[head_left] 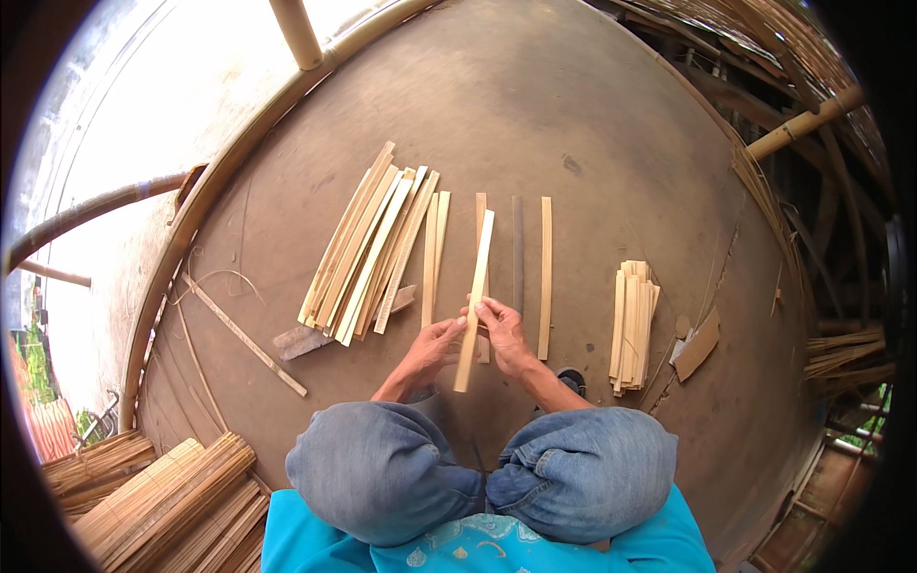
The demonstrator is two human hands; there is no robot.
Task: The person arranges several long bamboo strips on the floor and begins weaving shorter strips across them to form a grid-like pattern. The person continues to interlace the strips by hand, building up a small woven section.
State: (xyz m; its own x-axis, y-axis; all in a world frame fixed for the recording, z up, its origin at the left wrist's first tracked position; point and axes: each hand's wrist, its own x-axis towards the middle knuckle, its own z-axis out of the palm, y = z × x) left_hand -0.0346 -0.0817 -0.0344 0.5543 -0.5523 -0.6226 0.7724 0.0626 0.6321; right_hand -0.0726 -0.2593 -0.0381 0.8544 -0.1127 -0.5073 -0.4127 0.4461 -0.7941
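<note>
A pale, flat bamboo strip [480,253] is held lengthwise between my hands, above the floor. My left hand [428,355] has its thumb and fingers closed at the strip's left side. From the right, my right hand [506,336] pinches the same strip near its middle. Behind it, another bamboo strip [481,202] is partly hidden by the held one. Just right of that lie a dark grey strip [518,253] and a light strip [545,277], apart and roughly parallel. A narrow pair of strips [436,253] rests beyond my left hand.
A large fanned pile of bamboo strips [368,253] lies to the left, its near end by a wooden block [304,342]. At right are a short stack of strips [631,329] and a cardboard piece [697,346]. Bundled slats [177,497] fill the lower left.
</note>
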